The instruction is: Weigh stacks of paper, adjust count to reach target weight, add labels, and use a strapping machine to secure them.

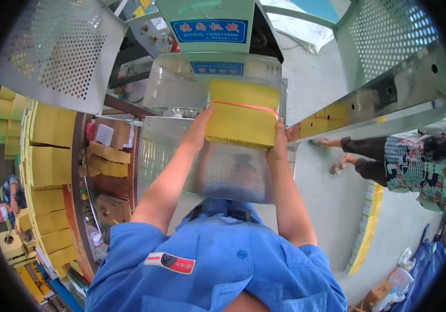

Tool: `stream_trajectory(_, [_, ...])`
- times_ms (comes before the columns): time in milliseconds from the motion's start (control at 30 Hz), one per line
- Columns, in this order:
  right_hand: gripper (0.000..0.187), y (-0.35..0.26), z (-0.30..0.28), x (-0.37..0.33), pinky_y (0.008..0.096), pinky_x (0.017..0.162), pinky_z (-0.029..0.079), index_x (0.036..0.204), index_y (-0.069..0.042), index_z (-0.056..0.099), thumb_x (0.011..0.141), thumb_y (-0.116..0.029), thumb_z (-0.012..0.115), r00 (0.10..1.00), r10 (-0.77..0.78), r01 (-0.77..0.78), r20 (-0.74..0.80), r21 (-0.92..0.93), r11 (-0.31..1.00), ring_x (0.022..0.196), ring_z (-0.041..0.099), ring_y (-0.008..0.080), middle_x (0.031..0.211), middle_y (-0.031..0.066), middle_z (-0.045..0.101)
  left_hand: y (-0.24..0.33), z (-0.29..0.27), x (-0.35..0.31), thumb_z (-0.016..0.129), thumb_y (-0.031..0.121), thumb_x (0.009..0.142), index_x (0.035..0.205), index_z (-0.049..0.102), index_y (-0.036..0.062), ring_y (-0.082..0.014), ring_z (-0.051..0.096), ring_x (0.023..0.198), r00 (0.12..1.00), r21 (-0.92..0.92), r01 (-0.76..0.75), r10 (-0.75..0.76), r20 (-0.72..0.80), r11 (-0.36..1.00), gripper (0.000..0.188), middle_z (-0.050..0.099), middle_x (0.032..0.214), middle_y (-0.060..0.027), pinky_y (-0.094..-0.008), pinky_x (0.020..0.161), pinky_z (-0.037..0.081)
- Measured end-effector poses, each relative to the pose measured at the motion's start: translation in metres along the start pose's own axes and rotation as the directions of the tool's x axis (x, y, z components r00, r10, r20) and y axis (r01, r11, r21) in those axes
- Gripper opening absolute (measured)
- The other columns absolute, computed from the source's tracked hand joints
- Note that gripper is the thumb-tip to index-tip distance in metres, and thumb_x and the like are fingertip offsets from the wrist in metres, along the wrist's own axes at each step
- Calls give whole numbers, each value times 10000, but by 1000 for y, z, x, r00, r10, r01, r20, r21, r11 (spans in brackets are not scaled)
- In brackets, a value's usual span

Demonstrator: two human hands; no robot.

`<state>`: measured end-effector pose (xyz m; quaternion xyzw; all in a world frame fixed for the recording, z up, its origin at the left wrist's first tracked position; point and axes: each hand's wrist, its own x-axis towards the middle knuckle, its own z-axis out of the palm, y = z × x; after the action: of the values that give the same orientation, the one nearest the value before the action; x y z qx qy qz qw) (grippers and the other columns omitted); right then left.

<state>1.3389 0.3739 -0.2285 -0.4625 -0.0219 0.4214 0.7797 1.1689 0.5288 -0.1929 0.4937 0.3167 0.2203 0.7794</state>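
A thick bundle of yellow paper (239,125) is between my two hands, with a pinkish-red band (244,105) running across it. My left hand (198,127) presses against its left side, and my right hand (278,141) grips the right side near the front corner. Beneath the bundle lies a shiny metal plate (176,156) that mirrors my arms and blue clothing. Just behind, a curved shiny metal cover (176,78) belongs to a pale green machine (207,8). The bundle's underside is hidden, so I cannot tell whether it touches the plate.
Perforated metal guards (67,57) flank the machine, with a long steel rail (368,93) at right. Stacked yellow paper (51,166) lines the left. On the right, another person (415,166) stands near a row of yellow-and-white bundles (367,226). A second person (12,200) is far left.
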Motion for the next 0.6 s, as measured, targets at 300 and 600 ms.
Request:
stream_trajectory(300, [509, 34, -29, 20, 319, 1005, 419, 1338, -27, 483, 1018, -420, 439, 994, -108, 108, -8, -25, 994, 1170, 537, 180, 1275, 77, 562, 6, 7, -6, 414, 414, 1018, 1421, 429, 35, -195, 439, 1312, 999, -31, 30, -29, 42, 999, 553, 483, 1418, -80, -322, 1089, 324])
stream_trajectory(600, [452, 29, 24, -86, 305, 942, 441, 1287, -23, 559, 998, -361, 477, 993, -111, 122, 51, -445, 887, 1083, 581, 169, 1130, 85, 634, -2, -79, -115, 474, 276, 1006, 1362, 471, 19, -184, 492, 1234, 986, 563, 141, -65, -152, 814, 439, 528, 1334, -104, -324, 998, 415])
